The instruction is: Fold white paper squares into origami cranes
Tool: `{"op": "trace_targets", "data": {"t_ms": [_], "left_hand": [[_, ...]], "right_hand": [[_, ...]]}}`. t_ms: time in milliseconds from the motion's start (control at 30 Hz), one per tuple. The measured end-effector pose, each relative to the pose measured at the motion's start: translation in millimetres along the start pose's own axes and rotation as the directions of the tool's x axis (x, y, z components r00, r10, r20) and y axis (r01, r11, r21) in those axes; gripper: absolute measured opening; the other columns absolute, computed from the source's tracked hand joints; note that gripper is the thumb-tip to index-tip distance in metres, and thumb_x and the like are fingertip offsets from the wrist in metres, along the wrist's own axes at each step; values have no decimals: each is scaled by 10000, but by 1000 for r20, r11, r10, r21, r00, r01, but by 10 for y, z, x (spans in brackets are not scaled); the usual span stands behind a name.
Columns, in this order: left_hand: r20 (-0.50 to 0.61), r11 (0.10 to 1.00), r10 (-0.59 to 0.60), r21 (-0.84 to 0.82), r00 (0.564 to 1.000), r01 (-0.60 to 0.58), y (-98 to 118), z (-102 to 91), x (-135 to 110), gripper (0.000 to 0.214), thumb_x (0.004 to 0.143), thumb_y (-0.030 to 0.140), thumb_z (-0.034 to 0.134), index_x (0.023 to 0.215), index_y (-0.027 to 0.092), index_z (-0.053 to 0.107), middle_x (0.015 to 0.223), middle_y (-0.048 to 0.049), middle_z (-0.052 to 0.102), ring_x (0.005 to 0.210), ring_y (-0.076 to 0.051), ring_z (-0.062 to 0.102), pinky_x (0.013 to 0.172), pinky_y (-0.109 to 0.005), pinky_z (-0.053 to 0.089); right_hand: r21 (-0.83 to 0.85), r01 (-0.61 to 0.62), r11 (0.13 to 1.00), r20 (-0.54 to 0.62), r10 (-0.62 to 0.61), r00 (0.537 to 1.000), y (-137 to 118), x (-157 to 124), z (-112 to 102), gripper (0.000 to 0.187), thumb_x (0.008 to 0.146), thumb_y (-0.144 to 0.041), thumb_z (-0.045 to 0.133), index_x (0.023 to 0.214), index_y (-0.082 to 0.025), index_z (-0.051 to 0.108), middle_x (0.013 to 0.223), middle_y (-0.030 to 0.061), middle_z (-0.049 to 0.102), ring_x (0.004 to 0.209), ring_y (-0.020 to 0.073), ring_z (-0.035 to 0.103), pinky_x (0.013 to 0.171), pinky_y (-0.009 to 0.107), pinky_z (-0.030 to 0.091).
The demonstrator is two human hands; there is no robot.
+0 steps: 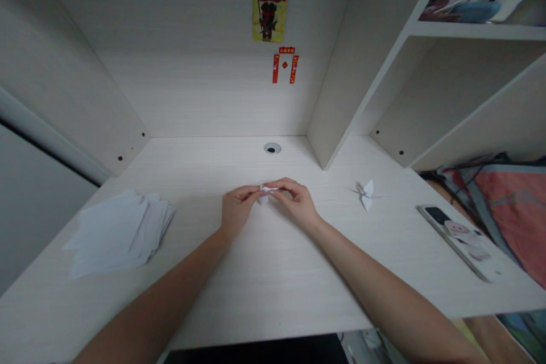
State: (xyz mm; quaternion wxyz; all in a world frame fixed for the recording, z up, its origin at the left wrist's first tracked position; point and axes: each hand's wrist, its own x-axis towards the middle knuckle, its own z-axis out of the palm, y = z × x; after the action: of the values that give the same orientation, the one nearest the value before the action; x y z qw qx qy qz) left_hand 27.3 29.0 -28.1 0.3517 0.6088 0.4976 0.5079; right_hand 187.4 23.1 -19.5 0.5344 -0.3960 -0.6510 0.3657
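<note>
A small piece of folded white paper [265, 198] is held between my two hands, a little above or on the middle of the desk. My left hand [238, 207] pinches its left side between thumb and fingers. On the other side, my right hand [297, 200] grips it with thumb and index finger, the fingers curled over the top. Much of the paper is hidden behind my fingertips. To the right of my hands, a folded paper crane [367, 194] stands on the desk. A loose stack of white paper sheets [115, 233] lies to the left.
The pale desk [256, 284] runs to a back panel with red stickers [285, 65] and a yellow packet [271, 3]. A cable hole [272, 148] is near the back. A phone [456, 239] lies at right, beside a red-and-grey cloth bag [507, 205]. An upright divider [336, 91] rises behind.
</note>
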Motion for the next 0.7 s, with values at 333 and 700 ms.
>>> {"op": "trace_targets", "data": {"t_ms": [333, 700], "left_hand": [[77, 987, -56, -148, 995, 67, -10, 16, 17, 187, 662, 339, 691, 756, 182, 730, 792, -48, 728, 726, -182, 656, 702, -295, 518], [106, 982, -84, -162, 991, 101, -29, 31, 24, 207, 661, 355, 693, 767, 180, 727, 794, -42, 727, 719, -167, 649, 695, -271, 499]], "right_hand": [[44, -76, 996, -32, 78, 996, 15, 7, -22, 132, 723, -338, 670, 800, -251, 732, 850, 50, 714, 813, 196, 643, 782, 332, 477], [180, -166, 969, -62, 180, 982, 51, 8, 10, 134, 664, -327, 711, 754, -230, 734, 819, 49, 714, 785, 185, 644, 736, 312, 483]]}}
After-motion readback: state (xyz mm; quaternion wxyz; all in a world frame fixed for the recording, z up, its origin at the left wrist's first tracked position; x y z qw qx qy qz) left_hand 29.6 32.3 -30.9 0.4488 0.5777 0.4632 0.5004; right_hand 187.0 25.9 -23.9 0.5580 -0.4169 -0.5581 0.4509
